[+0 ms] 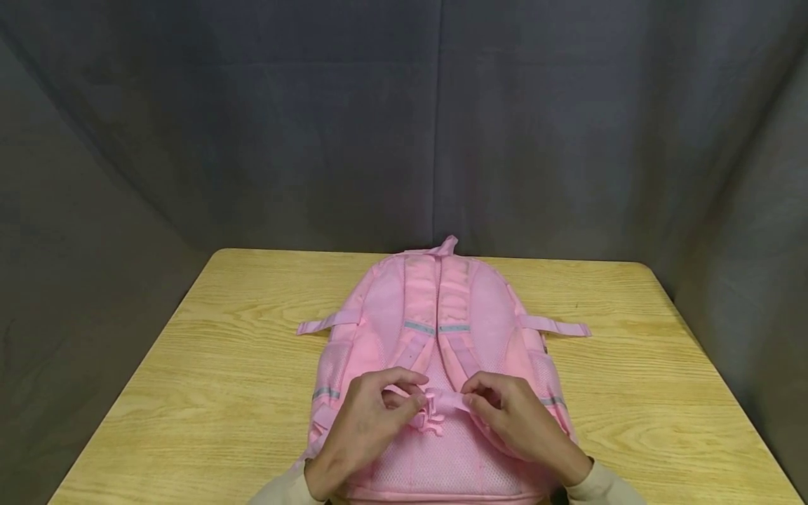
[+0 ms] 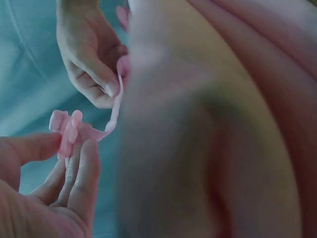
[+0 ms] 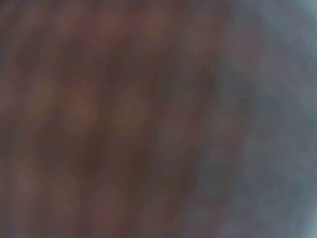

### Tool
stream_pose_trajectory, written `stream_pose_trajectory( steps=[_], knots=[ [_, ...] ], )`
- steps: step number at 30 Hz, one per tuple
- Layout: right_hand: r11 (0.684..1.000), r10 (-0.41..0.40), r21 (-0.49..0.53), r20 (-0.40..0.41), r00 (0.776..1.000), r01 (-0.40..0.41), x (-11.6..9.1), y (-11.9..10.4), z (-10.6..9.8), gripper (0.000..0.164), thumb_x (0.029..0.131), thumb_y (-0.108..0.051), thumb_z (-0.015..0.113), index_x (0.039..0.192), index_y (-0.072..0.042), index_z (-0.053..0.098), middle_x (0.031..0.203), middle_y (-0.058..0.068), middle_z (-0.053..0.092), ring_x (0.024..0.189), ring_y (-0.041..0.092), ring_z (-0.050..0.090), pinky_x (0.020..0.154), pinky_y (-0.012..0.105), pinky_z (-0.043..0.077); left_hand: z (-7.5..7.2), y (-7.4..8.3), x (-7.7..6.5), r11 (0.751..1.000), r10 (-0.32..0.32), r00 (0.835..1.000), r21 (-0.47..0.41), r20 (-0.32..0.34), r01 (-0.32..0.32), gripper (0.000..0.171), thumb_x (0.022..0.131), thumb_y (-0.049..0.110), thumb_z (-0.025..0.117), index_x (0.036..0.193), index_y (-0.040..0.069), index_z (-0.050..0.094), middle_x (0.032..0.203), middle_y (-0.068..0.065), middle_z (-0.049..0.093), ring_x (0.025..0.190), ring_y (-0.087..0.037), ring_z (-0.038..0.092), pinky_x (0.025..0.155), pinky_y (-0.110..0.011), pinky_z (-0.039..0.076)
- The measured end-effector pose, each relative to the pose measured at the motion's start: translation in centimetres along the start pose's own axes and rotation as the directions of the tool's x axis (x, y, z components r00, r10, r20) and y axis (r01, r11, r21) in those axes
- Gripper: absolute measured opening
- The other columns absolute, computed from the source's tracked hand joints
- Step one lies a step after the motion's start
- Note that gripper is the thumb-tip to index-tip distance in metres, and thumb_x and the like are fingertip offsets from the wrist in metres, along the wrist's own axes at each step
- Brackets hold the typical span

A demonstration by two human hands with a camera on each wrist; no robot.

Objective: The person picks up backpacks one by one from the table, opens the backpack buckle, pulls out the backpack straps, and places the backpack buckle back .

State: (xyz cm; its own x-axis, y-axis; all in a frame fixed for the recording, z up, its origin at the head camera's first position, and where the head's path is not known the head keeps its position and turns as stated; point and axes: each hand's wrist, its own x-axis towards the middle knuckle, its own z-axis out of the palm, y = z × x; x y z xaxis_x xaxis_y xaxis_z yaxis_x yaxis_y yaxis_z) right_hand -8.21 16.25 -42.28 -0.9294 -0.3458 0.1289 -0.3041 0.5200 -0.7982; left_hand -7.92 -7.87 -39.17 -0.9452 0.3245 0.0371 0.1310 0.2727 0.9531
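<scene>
A pink backpack (image 1: 454, 456) lies on the table with its shoulder straps (image 1: 419, 294) facing up. Over its lower part, my left hand (image 1: 372, 414) pinches a pink plastic buckle (image 1: 432, 414) between thumb and fingers. The left wrist view shows that buckle (image 2: 69, 134) close up, with webbing running from it. To the right, my right hand (image 1: 514, 414) pinches the pink webbing strap (image 1: 451, 400) that leads from the buckle. The right wrist view is a dark blur in which no hand can be made out.
The wooden table (image 1: 221, 365) extends on both sides of the backpack. Short side straps (image 1: 555, 325) stick out left and right from the bag. A grab loop (image 1: 447, 245) stands at its top. Dark curtains (image 1: 315, 140) hang behind and beside the table.
</scene>
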Motion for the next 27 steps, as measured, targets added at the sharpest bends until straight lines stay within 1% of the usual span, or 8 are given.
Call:
stream_pose_trajectory(
  steps=[6, 9, 11, 14, 16, 20, 24, 27],
  knots=[
    [0.999, 0.023, -0.031, -0.048, 0.999, -0.024, 0.1, 0.0, -0.1, 0.012, 0.095, -0.008, 0.064, 0.09, -0.019, 0.068, 0.073, -0.007, 0.062, 0.059, 0.001, 0.05, 0.054, 0.021, 0.046, -0.4, -0.9, 0.4, 0.998, 0.012, 0.999, 0.067, -0.031, -0.01, 0.025, 0.092, 0.007, 0.066, 0.117, 0.008, 0.069, 0.1, -0.004, 0.071, 0.088, -0.016, 0.071, 0.076, -0.023, 0.057],
    [0.998, 0.037, -0.047, -0.077, 0.996, -0.041, 0.2, -0.1, -0.1, 0.014, 0.094, -0.006, 0.065, 0.09, -0.019, 0.068, 0.074, -0.008, 0.061, 0.06, 0.001, 0.049, 0.056, 0.021, 0.045, -0.5, -1.2, 0.6, 0.998, 0.029, 0.999, 0.055, -0.045, -0.026, 0.032, 0.094, 0.004, 0.062, 0.126, 0.005, 0.063, 0.115, -0.01, 0.068, 0.106, -0.022, 0.067, 0.091, -0.028, 0.055],
    [0.997, 0.046, -0.052, -0.085, 0.995, -0.051, 0.3, -0.1, -0.1, 0.014, 0.093, -0.006, 0.065, 0.091, -0.019, 0.069, 0.075, -0.01, 0.062, 0.061, 0.001, 0.05, 0.057, 0.021, 0.045, -0.6, -1.3, 0.6, 0.997, 0.05, 0.997, 0.053, -0.057, -0.047, 0.035, 0.095, 0.003, 0.06, 0.13, 0.003, 0.059, 0.125, -0.014, 0.064, 0.119, -0.028, 0.062, 0.098, -0.035, 0.053],
    [0.997, 0.066, -0.043, -0.087, 0.994, -0.07, 0.3, -0.1, -0.1, 0.01, 0.095, -0.007, 0.065, 0.094, -0.017, 0.069, 0.078, -0.01, 0.064, 0.063, 0.002, 0.052, 0.057, 0.021, 0.045, -0.6, -1.4, 0.6, 0.995, 0.077, 0.995, 0.063, -0.07, -0.073, 0.038, 0.096, 0.003, 0.059, 0.133, 0.003, 0.056, 0.134, -0.015, 0.059, 0.129, -0.034, 0.054, 0.102, -0.044, 0.05],
    [0.996, 0.086, -0.027, -0.094, 0.992, -0.089, 0.3, -0.2, -0.1, 0.007, 0.096, -0.01, 0.064, 0.097, -0.015, 0.07, 0.082, -0.009, 0.066, 0.063, 0.003, 0.052, 0.057, 0.021, 0.045, -0.6, -1.4, 0.6, 0.994, 0.086, 0.993, 0.072, -0.077, -0.08, 0.037, 0.096, 0.004, 0.059, 0.133, 0.004, 0.056, 0.134, -0.014, 0.06, 0.129, -0.033, 0.054, 0.102, -0.045, 0.05],
    [0.992, 0.122, -0.009, -0.128, 0.984, -0.124, 0.2, -0.4, -0.2, 0.01, 0.099, -0.017, 0.062, 0.105, -0.013, 0.07, 0.09, -0.004, 0.069, 0.067, 0.006, 0.055, 0.06, 0.022, 0.047, -0.6, -1.3, 0.4, 0.995, 0.061, 0.995, 0.084, -0.083, -0.054, 0.034, 0.096, 0.009, 0.061, 0.13, 0.007, 0.06, 0.134, -0.008, 0.061, 0.127, -0.03, 0.057, 0.102, -0.044, 0.05],
    [0.991, 0.131, -0.006, -0.15, 0.98, -0.133, 0.1, -0.6, -0.4, 0.016, 0.1, -0.022, 0.061, 0.111, -0.013, 0.068, 0.1, 0.0, 0.07, 0.072, 0.009, 0.061, 0.064, 0.023, 0.051, -0.6, -1.1, 0.2, 0.985, 0.056, 0.995, 0.167, -0.085, -0.041, 0.033, 0.096, 0.015, 0.063, 0.128, 0.01, 0.062, 0.134, -0.003, 0.062, 0.125, -0.03, 0.057, 0.103, -0.048, 0.048],
    [0.993, 0.094, -0.062, -0.165, 0.982, -0.105, 0.1, -0.7, -0.6, 0.018, 0.1, -0.024, 0.062, 0.113, -0.013, 0.067, 0.107, 0.002, 0.07, 0.077, 0.011, 0.064, 0.068, 0.025, 0.053, -0.8, -1.0, 0.2, 0.965, 0.082, 0.993, 0.255, -0.086, -0.058, 0.033, 0.094, 0.017, 0.065, 0.127, 0.011, 0.064, 0.132, -0.002, 0.063, 0.125, -0.026, 0.058, 0.103, -0.048, 0.047]
  ],
)
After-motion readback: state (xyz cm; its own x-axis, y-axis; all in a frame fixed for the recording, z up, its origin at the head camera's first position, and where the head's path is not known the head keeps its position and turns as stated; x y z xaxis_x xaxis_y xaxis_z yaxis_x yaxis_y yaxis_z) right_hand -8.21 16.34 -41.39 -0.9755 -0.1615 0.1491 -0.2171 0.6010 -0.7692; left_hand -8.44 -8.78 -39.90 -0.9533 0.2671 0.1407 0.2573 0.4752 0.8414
